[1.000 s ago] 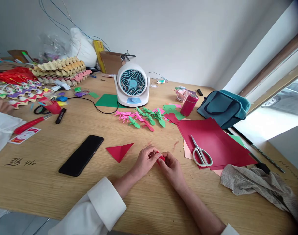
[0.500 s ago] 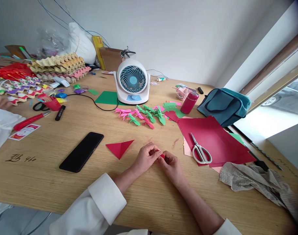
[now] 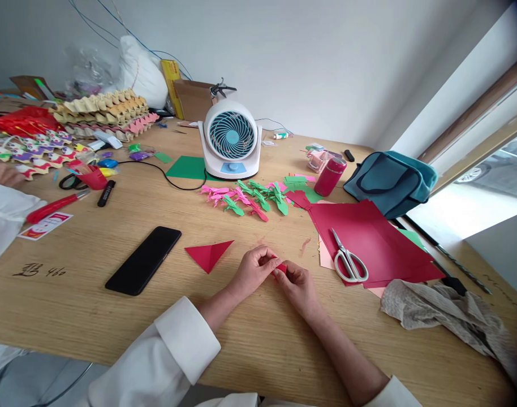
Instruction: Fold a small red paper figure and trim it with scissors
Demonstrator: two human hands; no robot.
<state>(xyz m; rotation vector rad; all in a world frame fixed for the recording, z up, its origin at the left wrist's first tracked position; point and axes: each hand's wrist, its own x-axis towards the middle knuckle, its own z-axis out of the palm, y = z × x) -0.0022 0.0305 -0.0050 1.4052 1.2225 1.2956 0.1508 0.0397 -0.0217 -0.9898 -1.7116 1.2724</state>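
Note:
Between my two hands, just above the table, is a small folded piece of red paper (image 3: 280, 268), mostly covered by my fingers. My left hand (image 3: 256, 272) pinches it from the left. My right hand (image 3: 298, 287) pinches it from the right, with thumb and fingertips close to the left ones. A red paper triangle (image 3: 209, 256) with a crease lies left of my hands. Beyond them sits a cluster of folded pink, green and red paper figures (image 3: 245, 198). Scissors with white handles (image 3: 348, 260) rest on large red paper sheets (image 3: 377, 237) at the right.
A black phone (image 3: 143, 261) lies at the left. Behind the figures stands a white fan (image 3: 232, 141). A red bottle (image 3: 330, 176), a teal bag (image 3: 392, 183) and a grey cloth (image 3: 436, 311) are at the right. Another person's white sleeve (image 3: 8, 220) shows at the left edge.
My hands stay in nearly the same place, still pinching the red paper, with slightly more of it showing between the fingers. The whole view has shifted slightly.

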